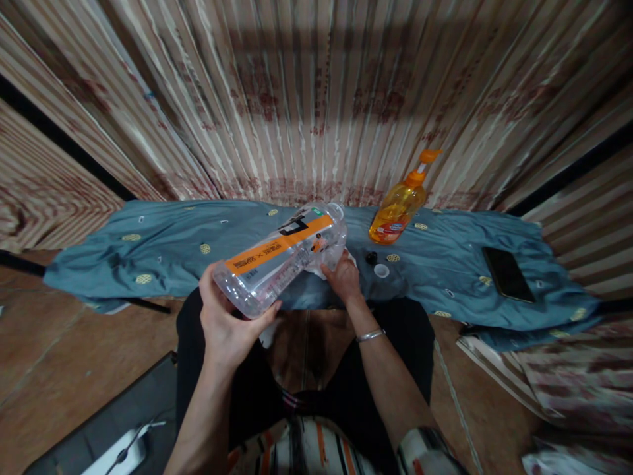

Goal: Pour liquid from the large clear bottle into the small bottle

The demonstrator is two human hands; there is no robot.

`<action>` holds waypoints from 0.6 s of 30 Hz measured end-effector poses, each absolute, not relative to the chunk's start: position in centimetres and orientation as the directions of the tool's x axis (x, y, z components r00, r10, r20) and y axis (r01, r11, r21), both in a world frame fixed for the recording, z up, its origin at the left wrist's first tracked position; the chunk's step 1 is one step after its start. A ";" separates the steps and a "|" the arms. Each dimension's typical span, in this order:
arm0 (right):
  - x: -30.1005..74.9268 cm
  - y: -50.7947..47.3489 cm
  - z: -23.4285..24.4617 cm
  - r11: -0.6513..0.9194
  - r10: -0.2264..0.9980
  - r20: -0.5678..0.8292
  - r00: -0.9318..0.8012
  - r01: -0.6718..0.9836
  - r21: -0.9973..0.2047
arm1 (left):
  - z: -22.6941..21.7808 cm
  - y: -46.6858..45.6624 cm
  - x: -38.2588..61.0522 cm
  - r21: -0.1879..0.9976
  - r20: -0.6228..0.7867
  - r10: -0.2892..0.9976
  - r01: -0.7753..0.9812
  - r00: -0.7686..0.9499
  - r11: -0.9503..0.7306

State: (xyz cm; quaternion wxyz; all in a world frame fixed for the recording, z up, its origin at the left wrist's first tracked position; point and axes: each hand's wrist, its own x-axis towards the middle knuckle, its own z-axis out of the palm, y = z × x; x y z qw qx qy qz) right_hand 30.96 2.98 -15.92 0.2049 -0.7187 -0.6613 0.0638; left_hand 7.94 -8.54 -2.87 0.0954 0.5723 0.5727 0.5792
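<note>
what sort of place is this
Perhaps a makeshift curtained corner in a home, judging by the pleated fabric along the back, the patterned blue cloth and the phone lying on it.

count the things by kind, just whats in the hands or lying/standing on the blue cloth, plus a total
Bottles: 2 (clear bottle, pump bottle)
Phone: 1
White cloth or tissue: 1
Small white cap-like piece: 1
Small black piece, too small to identify: 1
Total: 6
</note>
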 end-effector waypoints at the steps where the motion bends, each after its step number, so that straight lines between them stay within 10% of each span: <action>1: 31.0 3.0 -15.9 -0.054 0.977 0.168 0.130 0.917 -0.395 | -2.9 -8.5 8.0 0.774 0.551 0.766 0.545 -0.330 -0.322; 18: 30.8 2.8 -15.1 -0.134 0.974 0.093 0.205 0.862 -0.489 | -3.1 -8.3 7.9 0.725 0.603 0.737 0.596 -0.306 -0.346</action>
